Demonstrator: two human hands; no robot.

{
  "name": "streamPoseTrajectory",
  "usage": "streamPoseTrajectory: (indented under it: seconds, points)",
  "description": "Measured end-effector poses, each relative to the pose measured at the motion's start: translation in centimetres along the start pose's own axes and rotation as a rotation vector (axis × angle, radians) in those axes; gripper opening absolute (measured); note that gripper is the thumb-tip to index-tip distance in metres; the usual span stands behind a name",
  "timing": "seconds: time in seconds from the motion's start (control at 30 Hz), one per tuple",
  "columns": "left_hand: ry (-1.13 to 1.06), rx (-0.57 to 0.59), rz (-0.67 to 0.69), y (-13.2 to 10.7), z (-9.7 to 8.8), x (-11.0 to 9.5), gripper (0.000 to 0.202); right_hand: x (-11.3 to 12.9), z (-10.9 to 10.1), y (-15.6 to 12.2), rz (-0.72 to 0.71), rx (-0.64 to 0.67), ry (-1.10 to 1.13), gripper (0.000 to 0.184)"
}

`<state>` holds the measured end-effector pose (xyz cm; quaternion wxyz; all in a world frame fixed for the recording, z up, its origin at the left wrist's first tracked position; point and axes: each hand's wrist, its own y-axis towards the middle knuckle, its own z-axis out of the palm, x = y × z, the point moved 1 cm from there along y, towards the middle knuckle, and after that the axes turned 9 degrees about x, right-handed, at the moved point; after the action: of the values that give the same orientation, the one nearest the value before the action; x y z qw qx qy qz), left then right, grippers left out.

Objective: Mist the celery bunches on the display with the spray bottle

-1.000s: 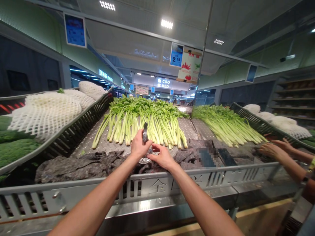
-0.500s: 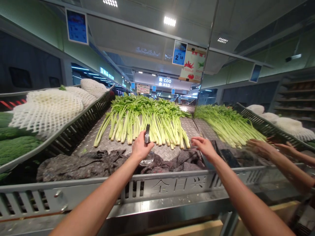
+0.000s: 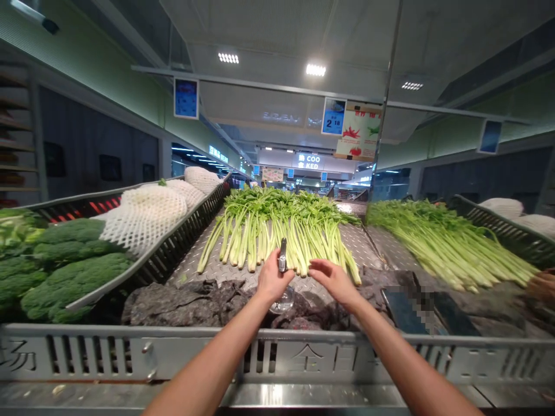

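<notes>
My left hand (image 3: 271,279) is closed around a small dark tool (image 3: 282,255) that sticks up from the fist, with a clear round piece (image 3: 282,301) below it. My right hand (image 3: 333,279) hovers just to the right, fingers apart and holding nothing. Both hands are over the front of a metal display shelf (image 3: 203,271), just before the cut ends of a row of green celery-like stalks (image 3: 277,228). A dark crumpled cloth (image 3: 186,297) lies under the hands.
A metal rail (image 3: 130,352) runs along the front. Broccoli (image 3: 65,271) and produce in white foam netting (image 3: 143,214) fill a slanted crate at left. A mirror at right repeats the stalks (image 3: 446,242). A dark flat object (image 3: 403,309) lies right of my hand. Price signs (image 3: 333,115) hang overhead.
My right hand swung out to the right, then came back beside my left hand. The view shifted left, so the broccoli shows and the other person's hands at right have left the picture.
</notes>
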<state>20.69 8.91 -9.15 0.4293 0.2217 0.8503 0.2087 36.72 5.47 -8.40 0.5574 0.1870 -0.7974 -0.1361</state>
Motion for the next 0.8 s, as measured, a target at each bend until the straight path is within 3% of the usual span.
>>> streamPoseTrajectory:
  seconds: [0.13,0.23,0.37,0.47,0.63,0.8]
  points:
    - [-0.151,0.057,-0.002,-0.1,0.9,0.8,0.05,0.0,5.4,2.3,-0.103,0.028,0.053,0.057]
    - [-0.216,0.082,0.004,0.0,1.6,1.5,0.057,-0.6,6.9,3.1,-0.165,0.028,0.047,0.051]
    - [-0.392,0.25,0.005,0.0,2.1,1.5,0.087,-0.8,5.3,2.9,-0.17,-0.178,0.03,0.04]
    - [-0.483,0.399,-0.011,-0.5,2.5,0.9,0.086,-0.6,2.7,2.2,-0.168,-0.367,0.05,0.038]
    - [-0.331,0.529,0.016,-1.4,3.0,-0.1,0.084,-1.6,0.0,1.3,-0.183,-0.662,0.145,0.033]
    - [-0.183,0.546,0.042,-1.6,2.9,-0.4,0.074,-2.4,0.1,0.7,-0.149,-0.665,0.035,0.033]
